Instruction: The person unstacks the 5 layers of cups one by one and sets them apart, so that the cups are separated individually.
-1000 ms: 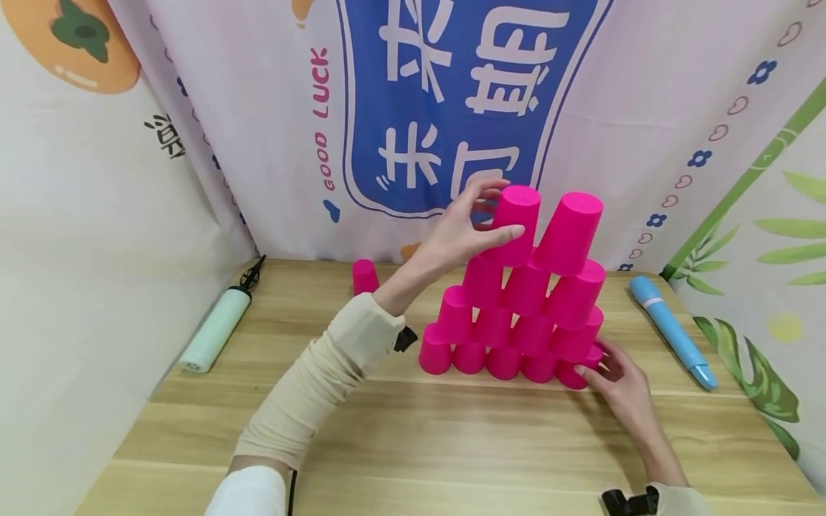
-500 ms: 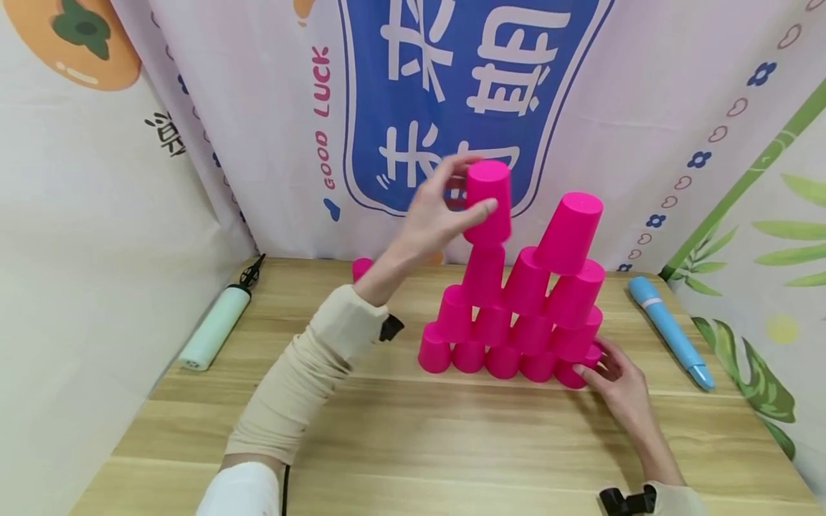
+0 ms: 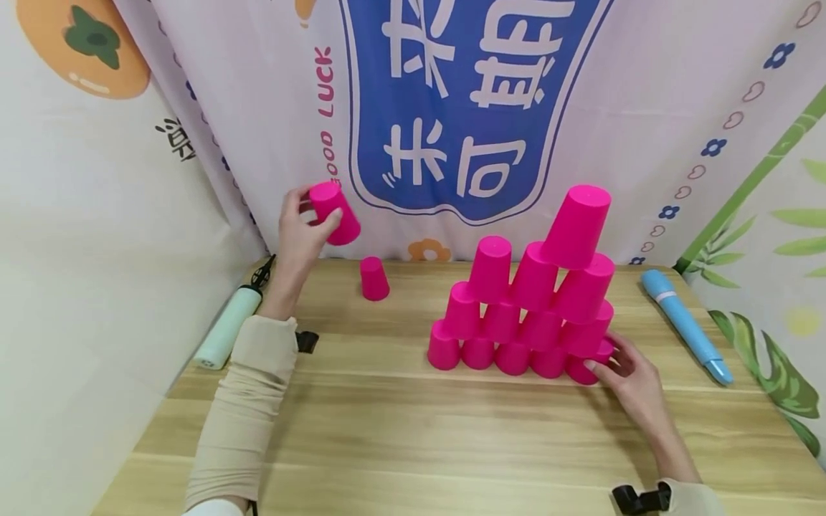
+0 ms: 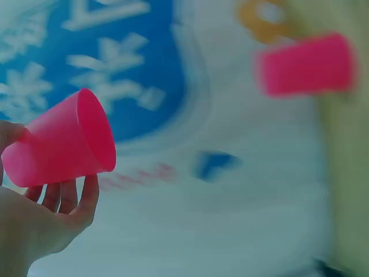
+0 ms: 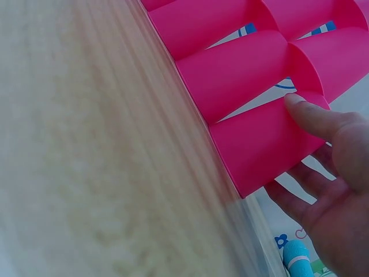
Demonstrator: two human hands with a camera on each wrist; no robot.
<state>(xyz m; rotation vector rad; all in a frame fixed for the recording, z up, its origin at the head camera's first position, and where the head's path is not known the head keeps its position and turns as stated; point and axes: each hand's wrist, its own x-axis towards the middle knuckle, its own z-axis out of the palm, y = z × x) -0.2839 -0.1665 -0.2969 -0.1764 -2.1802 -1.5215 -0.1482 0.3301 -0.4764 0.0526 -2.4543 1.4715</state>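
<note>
My left hand (image 3: 298, 236) holds a pink plastic cup (image 3: 337, 216) in the air at the back left, thumb on one side and fingers on the other. The cup is upside down and tilted; its open rim shows in the left wrist view. Below it a single pink cup (image 3: 374, 279) stands inverted on the table. To the right rises a stack of inverted pink cups in stepped rows, with one top cup (image 3: 577, 228) at its right side. My right hand (image 3: 635, 387) grips the bottom row's rightmost cup (image 5: 268, 144) between thumb and fingers.
A mint-green hand pump (image 3: 227, 326) lies at the table's left edge, near my left forearm. A blue pen-shaped object (image 3: 687, 326) lies at the right. Printed cloth (image 3: 400, 236) hangs behind the wooden table (image 3: 452, 437).
My left hand has lifted a cup off the left of the stack's top row and carried it left, above the lone cup. My right hand stays at the bottom right cup.
</note>
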